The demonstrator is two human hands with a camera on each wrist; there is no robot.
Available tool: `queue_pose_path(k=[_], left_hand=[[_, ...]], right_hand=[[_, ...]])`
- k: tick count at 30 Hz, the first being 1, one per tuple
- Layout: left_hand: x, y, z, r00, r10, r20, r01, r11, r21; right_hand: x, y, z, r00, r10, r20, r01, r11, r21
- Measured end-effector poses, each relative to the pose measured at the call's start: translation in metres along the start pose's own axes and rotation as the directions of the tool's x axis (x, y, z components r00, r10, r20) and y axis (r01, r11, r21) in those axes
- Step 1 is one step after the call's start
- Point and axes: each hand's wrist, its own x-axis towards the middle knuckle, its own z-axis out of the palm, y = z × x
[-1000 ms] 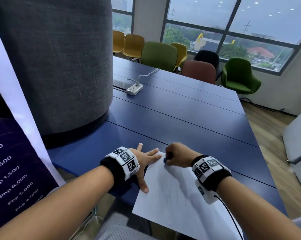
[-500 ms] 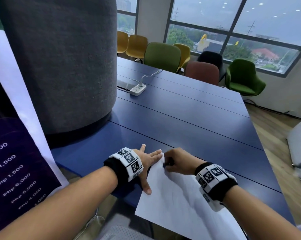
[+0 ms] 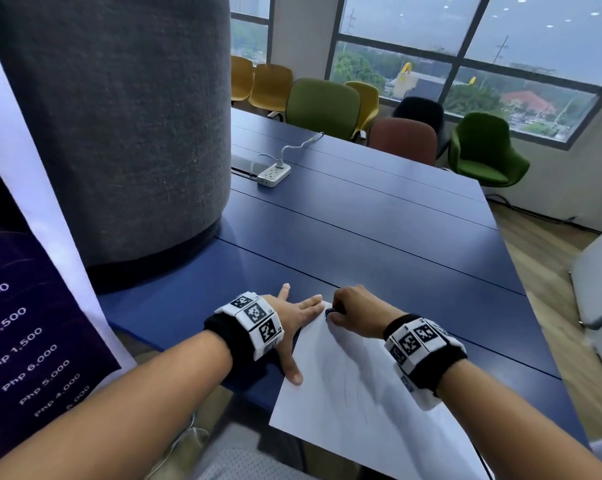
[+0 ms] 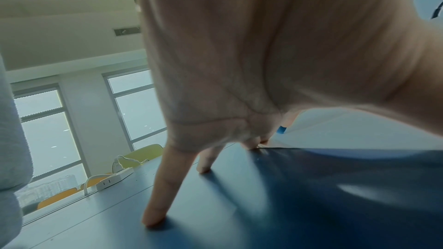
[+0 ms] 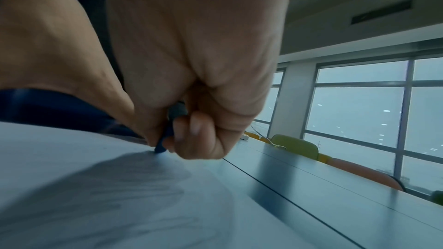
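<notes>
A white sheet of paper with faint pencil smudges lies at the near edge of the blue table, partly hanging off it. My left hand lies flat with spread fingers, its fingertips on the paper's far left corner and its thumb on the left edge. My right hand is curled into a fist at the paper's far corner and pinches a small blue object, its tip touching the paper. From the left wrist camera that blue object shows beyond my straight fingers.
A wide grey fabric-covered column stands on the left. A banner with printed prices hangs at the near left. A white power strip with a cable lies farther back on the table. Coloured chairs line the far side under the windows.
Both hands have stayed at the paper's far corner. The right fist has shifted slightly against the left fingertips while holding the blue object.
</notes>
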Motion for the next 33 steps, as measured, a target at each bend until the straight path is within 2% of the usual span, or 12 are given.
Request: queue_pose_path(k=[5, 9, 12, 13, 17, 21, 25, 29, 33], left_hand=[[0.003, -0.001, 0.002, 1.0, -0.001, -0.017, 0.001, 1.0, -0.003], [0.004, -0.003, 0.004, 1.0, 0.007, -0.014, -0.007, 1.0, -0.016], [0.004, -0.003, 0.003, 1.0, -0.001, -0.013, 0.001, 1.0, -0.016], [0.004, -0.003, 0.003, 1.0, -0.004, -0.009, 0.004, 1.0, -0.015], [0.003, -0.001, 0.001, 1.0, -0.001, 0.002, 0.001, 1.0, -0.01], [0.002, -0.001, 0.001, 1.0, -0.006, -0.003, 0.006, 1.0, -0.018], [0.001, 0.0, 0.001, 1.0, 0.0, 0.003, 0.0, 1.0, -0.018], [0.002, 0.0, 0.002, 1.0, -0.003, -0.007, 0.003, 1.0, -0.015], [0.001, 0.0, 0.002, 1.0, 0.005, -0.001, -0.005, 1.0, -0.011]], right_hand=[[-0.006, -0.001, 0.008, 0.999, 0.004, 0.04, -0.004, 1.0, -0.018], [-0.007, 0.007, 0.005, 0.994, 0.112, 0.006, -0.11, 0.987, -0.12], [-0.011, 0.001, 0.013, 0.998, 0.047, 0.031, -0.042, 0.987, -0.154], [-0.011, 0.0, 0.013, 0.998, 0.04, 0.043, -0.033, 0.987, -0.156], [-0.006, 0.008, 0.005, 0.991, 0.131, 0.012, -0.128, 0.984, -0.122], [-0.012, -0.007, 0.012, 0.996, 0.044, 0.081, -0.033, 0.991, -0.13], [-0.005, 0.001, 0.004, 0.986, 0.167, 0.0, -0.166, 0.983, -0.08], [-0.011, -0.008, 0.009, 0.995, 0.058, 0.083, -0.05, 0.995, -0.088], [-0.003, 0.002, 0.0, 0.985, 0.166, 0.037, -0.163, 0.983, -0.079]])
